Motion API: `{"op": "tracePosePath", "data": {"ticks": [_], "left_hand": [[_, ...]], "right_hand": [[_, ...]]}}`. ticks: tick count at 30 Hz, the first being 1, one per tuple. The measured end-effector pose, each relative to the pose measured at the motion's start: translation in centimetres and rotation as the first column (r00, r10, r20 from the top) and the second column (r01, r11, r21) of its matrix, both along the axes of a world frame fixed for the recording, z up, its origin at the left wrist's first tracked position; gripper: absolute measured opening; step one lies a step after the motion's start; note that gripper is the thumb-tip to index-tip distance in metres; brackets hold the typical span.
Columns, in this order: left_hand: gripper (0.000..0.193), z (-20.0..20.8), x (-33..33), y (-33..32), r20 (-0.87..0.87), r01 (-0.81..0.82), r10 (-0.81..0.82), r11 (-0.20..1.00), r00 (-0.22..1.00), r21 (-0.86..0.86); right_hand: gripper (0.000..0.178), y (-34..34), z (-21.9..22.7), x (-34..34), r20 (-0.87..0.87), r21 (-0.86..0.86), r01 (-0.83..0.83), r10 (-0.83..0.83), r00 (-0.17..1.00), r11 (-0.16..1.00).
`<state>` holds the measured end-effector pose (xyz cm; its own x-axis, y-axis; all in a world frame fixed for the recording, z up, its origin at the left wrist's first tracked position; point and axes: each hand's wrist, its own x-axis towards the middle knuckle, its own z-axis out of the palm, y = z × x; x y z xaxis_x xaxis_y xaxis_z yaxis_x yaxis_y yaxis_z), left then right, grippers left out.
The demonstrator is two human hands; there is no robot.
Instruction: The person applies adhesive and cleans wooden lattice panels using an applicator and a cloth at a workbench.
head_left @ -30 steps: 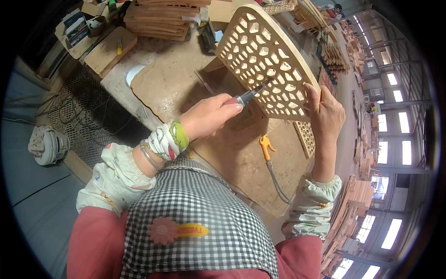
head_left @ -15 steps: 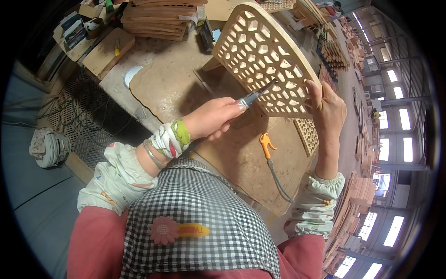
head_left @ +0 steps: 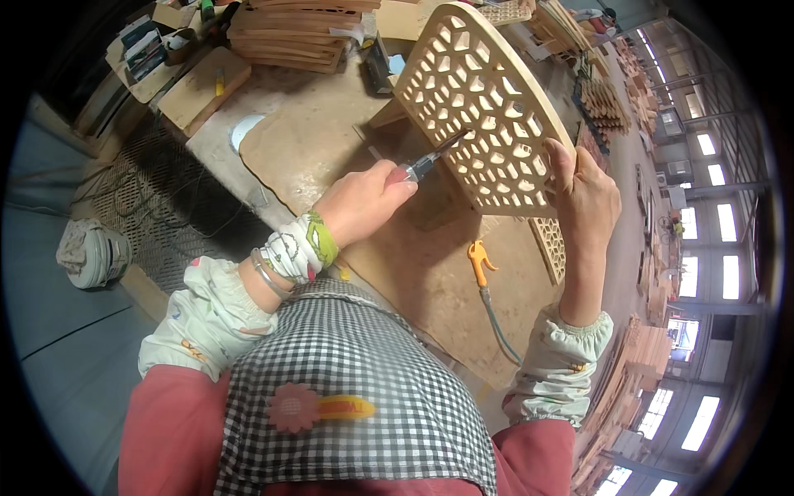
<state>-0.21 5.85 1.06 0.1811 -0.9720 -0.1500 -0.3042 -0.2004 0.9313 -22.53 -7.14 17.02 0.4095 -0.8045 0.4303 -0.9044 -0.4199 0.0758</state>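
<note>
My left hand (head_left: 356, 202) is closed around a slim file-like tool (head_left: 422, 166) with a grey handle and a narrow dark tip. That tip meets one of the openings near the middle of a pale wooden lattice panel (head_left: 488, 116); whether it passes through, I cannot tell. The panel, cut with many irregular holes and rounded at its top corner, stands tilted up over the work table. My right hand (head_left: 589, 194) grips its right edge, thumb on the near face. On the table below lies an orange air blow gun (head_left: 478, 260) with a thin hose.
A second lattice piece (head_left: 550, 248) lies behind the panel's lower right corner. Stacked curved wooden slats (head_left: 289, 37), a dark open box (head_left: 376, 70) and a wooden block (head_left: 203, 91) occupy the far side. A white bucket (head_left: 99, 256) stands on the left.
The tool's tip has shifted left and slightly up across the panel, and my left hand has drawn back left. My right hand keeps its hold on the edge.
</note>
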Motion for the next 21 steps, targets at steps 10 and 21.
{"op": "tracePosePath", "data": {"ticks": [10, 21], "left_hand": [[0.045, -0.8, 0.2, 1.6, 0.057, 0.003, -0.001, 0.999, 0.998, -0.032], [0.040, 1.6, -1.7, -2.3, 0.307, -0.015, 0.023, 0.999, 0.951, -0.028]], "right_hand": [[0.063, 0.2, 0.0, 0.2, 0.055, 0.014, 0.003, -0.004, 0.998, 1.000], [0.063, 1.0, 0.1, 0.5, 0.002, -0.029, -0.031, 0.031, 1.000, 0.999]]}}
